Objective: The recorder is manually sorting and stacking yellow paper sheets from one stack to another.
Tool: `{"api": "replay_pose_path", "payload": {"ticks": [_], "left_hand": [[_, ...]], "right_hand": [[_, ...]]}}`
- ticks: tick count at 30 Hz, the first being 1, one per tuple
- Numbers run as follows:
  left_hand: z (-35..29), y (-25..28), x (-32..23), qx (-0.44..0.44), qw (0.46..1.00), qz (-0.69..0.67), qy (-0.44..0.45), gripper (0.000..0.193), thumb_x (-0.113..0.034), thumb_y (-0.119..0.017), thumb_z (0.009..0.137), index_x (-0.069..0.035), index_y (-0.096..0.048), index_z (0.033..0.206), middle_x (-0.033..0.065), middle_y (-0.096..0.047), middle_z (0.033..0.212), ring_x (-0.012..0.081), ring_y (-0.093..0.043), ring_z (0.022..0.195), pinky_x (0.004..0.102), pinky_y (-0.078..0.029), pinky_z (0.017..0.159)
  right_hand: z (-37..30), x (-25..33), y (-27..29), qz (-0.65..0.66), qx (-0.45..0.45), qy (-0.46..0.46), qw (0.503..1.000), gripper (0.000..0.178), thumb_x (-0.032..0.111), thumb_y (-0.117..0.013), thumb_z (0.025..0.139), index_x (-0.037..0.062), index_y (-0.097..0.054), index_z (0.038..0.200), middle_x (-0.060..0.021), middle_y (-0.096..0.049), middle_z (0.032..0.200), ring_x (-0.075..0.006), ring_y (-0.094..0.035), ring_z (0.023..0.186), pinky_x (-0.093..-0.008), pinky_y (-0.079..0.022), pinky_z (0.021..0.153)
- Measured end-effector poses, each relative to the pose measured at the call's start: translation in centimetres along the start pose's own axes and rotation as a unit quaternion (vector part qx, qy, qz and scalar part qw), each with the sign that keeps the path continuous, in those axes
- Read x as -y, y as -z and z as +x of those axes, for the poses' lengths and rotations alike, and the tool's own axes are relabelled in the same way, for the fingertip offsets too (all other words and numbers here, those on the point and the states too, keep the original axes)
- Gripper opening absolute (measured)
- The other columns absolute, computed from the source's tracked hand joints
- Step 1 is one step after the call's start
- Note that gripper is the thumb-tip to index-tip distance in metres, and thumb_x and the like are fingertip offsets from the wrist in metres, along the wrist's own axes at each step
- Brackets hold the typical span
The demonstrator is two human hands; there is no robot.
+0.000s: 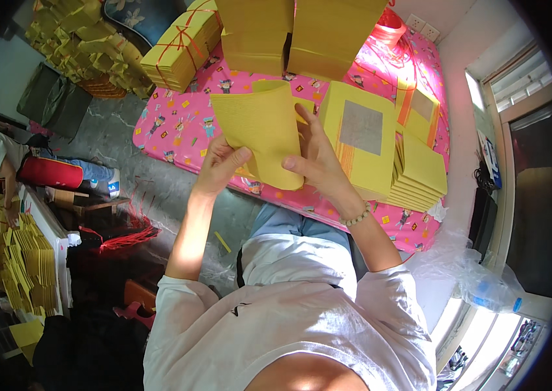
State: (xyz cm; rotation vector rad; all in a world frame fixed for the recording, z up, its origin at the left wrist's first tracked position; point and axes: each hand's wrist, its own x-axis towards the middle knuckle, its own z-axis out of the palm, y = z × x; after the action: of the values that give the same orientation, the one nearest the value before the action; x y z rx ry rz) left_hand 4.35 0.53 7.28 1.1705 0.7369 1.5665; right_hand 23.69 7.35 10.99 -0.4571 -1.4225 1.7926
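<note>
Above the near edge of the pink patterned tablecloth (178,140), both my hands hold a curved yellow paper sheet (259,133). My left hand (219,163) pinches its lower left side with the thumb on top. My right hand (318,156) grips the right side, thumb in front and fingers behind. Whether the paper is one sheet or folded in layers, I cannot tell. Just right of my right hand lies a yellow paper stack (334,117) with a grey rectangle (362,127) on top. Folded yellow pieces (422,173) lean in a row beside it.
Tall yellow stacks (331,39) and a red-tied yellow bundle (181,49) stand at the back, with red plastic string (390,29) at the back right. At left, another person (5,153) handles yellow bundles (31,254) on a white table. A plastic bottle (494,293) lies at right.
</note>
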Motion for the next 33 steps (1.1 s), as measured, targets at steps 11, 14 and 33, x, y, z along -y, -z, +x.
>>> {"api": "replay_pose_path", "payload": {"ticks": [11,14,33], "left_hand": [[6.1,-6.5,1.0,-0.022,0.966,0.197,-0.164,0.046,-0.004,-0.063,0.083,-0.001,-0.042,0.124,0.0098,-0.043,0.127,0.0202,-0.047,0.114,0.0337,-0.038,0.099],[7.3,-8.7,2.2,-0.017,0.992,0.054,-0.112,0.054,0.001,-0.062,0.082,-0.002,-0.034,0.128,0.0107,-0.047,0.123,0.0209,-0.049,0.112,0.0359,-0.038,0.099],[10.9,-12.4,2.6,0.011,0.995,0.044,0.092,0.048,-0.001,-0.055,0.087,0.000,-0.037,0.132,0.0101,-0.051,0.125,0.0169,-0.049,0.116,0.0300,-0.039,0.098]], "right_hand": [[-1.5,3.3,3.5,-0.056,-0.103,0.084,0.990,0.057,-0.002,-0.073,0.074,0.0029,-0.046,0.124,-0.0055,-0.057,0.116,-0.0138,-0.055,0.109,-0.0301,-0.044,0.094],[-2.2,3.8,5.5,-0.087,-0.117,0.094,0.985,0.055,-0.003,-0.072,0.075,0.0035,-0.046,0.123,-0.0057,-0.057,0.117,-0.0138,-0.055,0.109,-0.0300,-0.044,0.094],[-1.7,5.2,9.5,-0.155,-0.194,0.026,0.968,0.041,0.012,-0.065,0.087,-0.0027,-0.047,0.121,-0.0097,-0.060,0.111,-0.0138,-0.059,0.098,-0.0264,-0.050,0.082]]}}
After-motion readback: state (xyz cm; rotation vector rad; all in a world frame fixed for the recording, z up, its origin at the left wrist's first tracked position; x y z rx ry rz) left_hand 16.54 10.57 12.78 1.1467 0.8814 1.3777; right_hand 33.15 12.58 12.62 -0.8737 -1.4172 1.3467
